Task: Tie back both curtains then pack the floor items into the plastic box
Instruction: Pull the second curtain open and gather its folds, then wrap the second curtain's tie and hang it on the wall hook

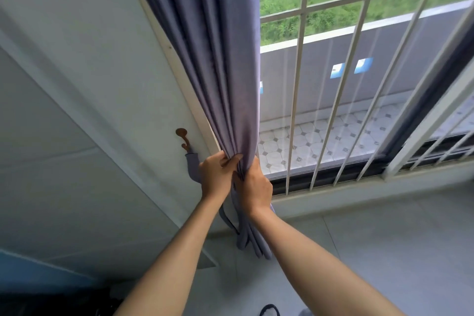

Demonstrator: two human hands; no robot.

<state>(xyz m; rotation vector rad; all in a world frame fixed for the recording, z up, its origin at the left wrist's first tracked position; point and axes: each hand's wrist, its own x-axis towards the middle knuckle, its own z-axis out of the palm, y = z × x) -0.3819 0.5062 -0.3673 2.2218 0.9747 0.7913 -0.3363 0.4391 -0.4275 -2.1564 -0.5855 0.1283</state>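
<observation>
Curtain (220, 64) fabric, soft and purple-grey, hangs at the left side of the window, and I have it bunched into one thick rope low down. My right hand (254, 187) wraps its curled fingers around the bundle, squeezing the folds together so they do not spread. My left hand (215, 174) sits just above and beside it, pinching the folds with thumb and fingers on the wall side. I think I hold it this way so a band can go around it. Just behind my left hand a tieback strap (193, 164) of the same cloth hangs from a brown wall hook (182, 137), very near the bundle. Farther off are the white window bars (297, 79). I see no words or labels anywhere.
</observation>
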